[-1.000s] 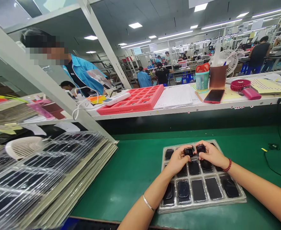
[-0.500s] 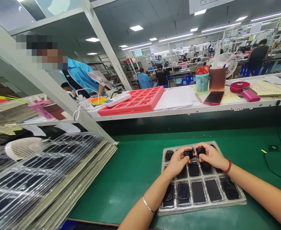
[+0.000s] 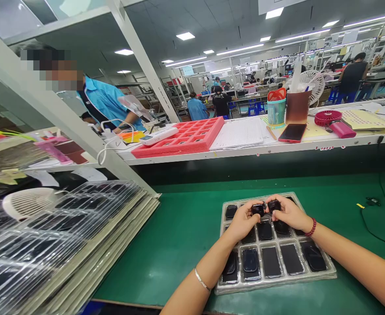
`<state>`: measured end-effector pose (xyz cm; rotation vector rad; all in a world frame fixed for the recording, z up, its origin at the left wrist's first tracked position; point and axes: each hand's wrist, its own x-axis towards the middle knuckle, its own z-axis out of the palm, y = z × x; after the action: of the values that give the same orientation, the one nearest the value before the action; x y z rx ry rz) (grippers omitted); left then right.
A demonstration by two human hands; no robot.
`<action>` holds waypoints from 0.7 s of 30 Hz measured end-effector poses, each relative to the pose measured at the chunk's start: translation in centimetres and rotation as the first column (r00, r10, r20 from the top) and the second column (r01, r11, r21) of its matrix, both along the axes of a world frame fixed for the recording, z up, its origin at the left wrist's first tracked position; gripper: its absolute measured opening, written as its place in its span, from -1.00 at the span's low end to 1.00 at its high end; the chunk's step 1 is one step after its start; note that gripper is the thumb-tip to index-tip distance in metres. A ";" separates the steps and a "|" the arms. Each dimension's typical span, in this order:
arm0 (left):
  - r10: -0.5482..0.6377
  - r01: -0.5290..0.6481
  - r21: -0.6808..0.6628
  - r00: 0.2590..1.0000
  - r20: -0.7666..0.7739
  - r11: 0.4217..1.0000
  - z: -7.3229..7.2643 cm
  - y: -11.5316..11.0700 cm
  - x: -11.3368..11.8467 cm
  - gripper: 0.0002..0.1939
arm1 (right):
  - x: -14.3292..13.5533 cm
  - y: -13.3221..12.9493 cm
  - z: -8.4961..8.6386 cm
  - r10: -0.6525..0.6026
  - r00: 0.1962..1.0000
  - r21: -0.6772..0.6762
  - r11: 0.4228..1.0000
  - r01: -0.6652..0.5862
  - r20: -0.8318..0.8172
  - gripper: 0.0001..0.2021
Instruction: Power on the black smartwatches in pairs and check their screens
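Above a clear compartment tray [image 3: 277, 283] on the green bench, my left hand [image 3: 245, 220] pinches a small black rounded device [image 3: 258, 210]. Close beside it, my right hand [image 3: 289, 214] grips another small black device [image 3: 274, 205]. The two devices are side by side, nearly touching; whether they touch I cannot tell. Dark rounded pieces lie in several pockets of the tray, among them one in the front row [image 3: 250, 260]. Two front-row pockets show only a flat dark rectangle. The back pockets are partly hidden by my hands.
At the left stands a tall stack of filled clear trays [image 3: 113, 236], near a white fan [image 3: 30, 203]. A shelf behind holds a red foam tray [image 3: 185, 139], papers, a phone [image 3: 292, 132] and a pink fan [image 3: 328, 117]. A cable [image 3: 372, 234] lies right. A person in blue [image 3: 105, 98] stands back left.
Both hands keep nearly the same pose with the two devices in them. The person in blue at the back left has shifted slightly left. The whole view has moved a little.
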<state>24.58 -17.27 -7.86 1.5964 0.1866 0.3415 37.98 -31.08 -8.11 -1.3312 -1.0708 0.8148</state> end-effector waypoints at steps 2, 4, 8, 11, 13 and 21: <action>0.004 -0.004 -0.001 1.000 0.003 1.000 0.1 0.0 0.0 -0.67 | 0.0 0.0 0.0 0.003 1.000 -0.004 1.000 -0.003 -0.017 -0.74; 0.014 -0.014 -0.009 1.000 -0.004 1.000 0.3 0.0 -0.1 -0.73 | 0.1 0.0 0.0 0.007 0.999 -0.011 1.000 -0.007 -0.040 -0.79; 0.028 -0.028 0.005 1.000 -0.005 1.000 0.5 0.0 -0.1 -0.73 | 0.1 0.0 -0.1 0.008 0.999 -0.009 1.000 -0.009 -0.047 -0.79; 0.029 -0.029 0.026 1.000 -0.001 0.999 0.6 -0.1 -0.2 -0.72 | 0.0 0.0 0.0 0.005 1.000 -0.009 1.000 -0.006 -0.020 -0.76; 0.026 -0.026 0.032 1.000 -0.010 0.999 0.5 -0.1 -0.2 -0.75 | 0.0 0.0 0.1 0.011 1.000 -0.020 1.000 -0.011 -0.023 -0.79; 0.056 -0.054 0.065 0.998 -0.032 0.996 0.1 0.2 -0.2 -0.57 | 0.0 0.0 -0.2 -0.009 1.000 -0.005 1.000 0.009 0.005 -0.72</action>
<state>24.41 -17.08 -7.74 1.6632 0.2478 0.3668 37.94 -31.05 -8.29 -1.3424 -1.0669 0.8084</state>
